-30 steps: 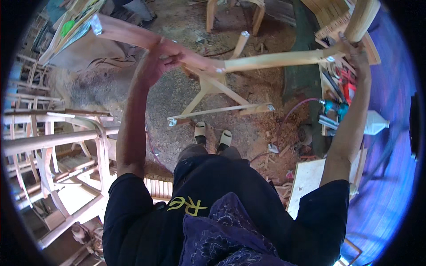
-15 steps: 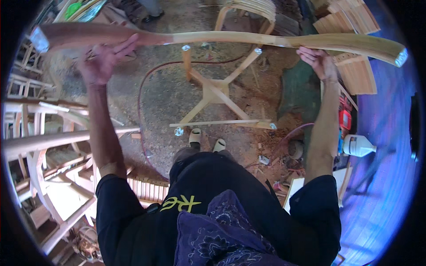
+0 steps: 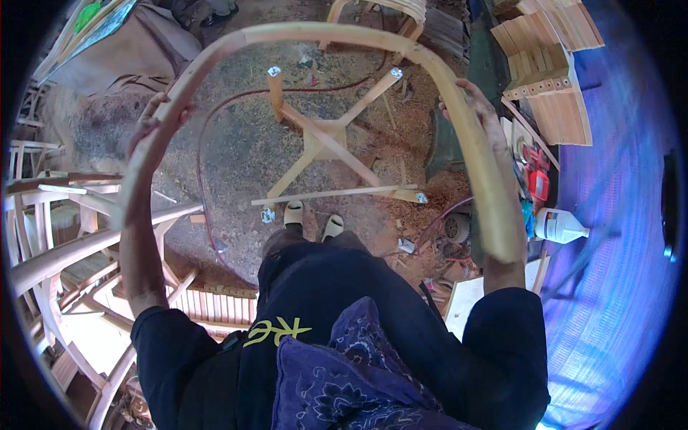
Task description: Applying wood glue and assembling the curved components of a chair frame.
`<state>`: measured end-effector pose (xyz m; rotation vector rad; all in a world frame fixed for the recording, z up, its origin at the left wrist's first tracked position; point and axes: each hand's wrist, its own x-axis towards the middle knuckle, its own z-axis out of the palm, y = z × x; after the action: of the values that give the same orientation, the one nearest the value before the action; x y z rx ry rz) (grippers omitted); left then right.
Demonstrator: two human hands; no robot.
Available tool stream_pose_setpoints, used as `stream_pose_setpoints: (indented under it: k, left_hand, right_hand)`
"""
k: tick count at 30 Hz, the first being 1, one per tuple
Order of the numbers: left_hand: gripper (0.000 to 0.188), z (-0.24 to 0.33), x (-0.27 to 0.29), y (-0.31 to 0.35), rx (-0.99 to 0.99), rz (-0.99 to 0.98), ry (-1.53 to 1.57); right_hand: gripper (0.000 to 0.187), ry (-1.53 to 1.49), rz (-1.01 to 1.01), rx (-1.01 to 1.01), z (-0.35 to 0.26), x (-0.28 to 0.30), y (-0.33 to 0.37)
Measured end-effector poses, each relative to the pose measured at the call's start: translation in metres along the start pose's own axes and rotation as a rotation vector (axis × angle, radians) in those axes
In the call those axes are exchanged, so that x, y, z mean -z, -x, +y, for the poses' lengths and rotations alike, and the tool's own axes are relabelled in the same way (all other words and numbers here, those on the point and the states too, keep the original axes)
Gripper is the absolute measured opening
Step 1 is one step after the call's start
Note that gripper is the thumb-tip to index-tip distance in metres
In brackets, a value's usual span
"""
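A curved, light-coloured wooden rail (image 3: 315,32) is held up in front of me, its bend away from me and its two ends toward me. My left hand (image 3: 145,123) grips its left arm, fingers wrapped round the wood. On the other side my right hand (image 3: 484,109) is closed round the right arm, partly hidden behind it. Beneath it on the floor is a wooden frame (image 3: 326,143) with crossed legs whose tips carry whitish wrapping. A thin wooden strip (image 3: 333,195) lies at the frame's near side.
Wooden chair frames (image 3: 64,258) crowd the left. A red hose (image 3: 203,154) curves across the dusty floor. At right are slatted wooden pieces (image 3: 548,86), a white jug (image 3: 560,226) and a blue sheet (image 3: 616,236). Another curved wooden piece (image 3: 376,6) stands at the far side.
The rail has tilted, so its ends have swung down toward me and its curve now shows as an arch. My hands' fingers, looser before, now wrap round it.
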<state>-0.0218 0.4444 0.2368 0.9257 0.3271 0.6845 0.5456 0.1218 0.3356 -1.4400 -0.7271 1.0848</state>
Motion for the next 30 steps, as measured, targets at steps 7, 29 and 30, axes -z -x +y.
stream_pose_setpoints:
  k: [7, 29, 30]
  left_hand:
    - [0.062, -0.056, -0.022, 0.005, 0.390, 0.193, -0.479]
    - [0.038, -0.181, -0.120, -0.074, 0.397, 0.759, -1.020]
    - [0.038, -0.183, -0.119, -0.073, 0.405, 0.760, -1.019]
  right_hand:
    - [0.060, 0.074, 0.195, -0.144, 0.044, 0.030, -0.009]
    - [0.058, 0.563, 0.390, -0.124, 0.233, 0.110, -0.126]
    - [0.058, 0.564, 0.387, -0.131, 0.232, 0.110, -0.126]
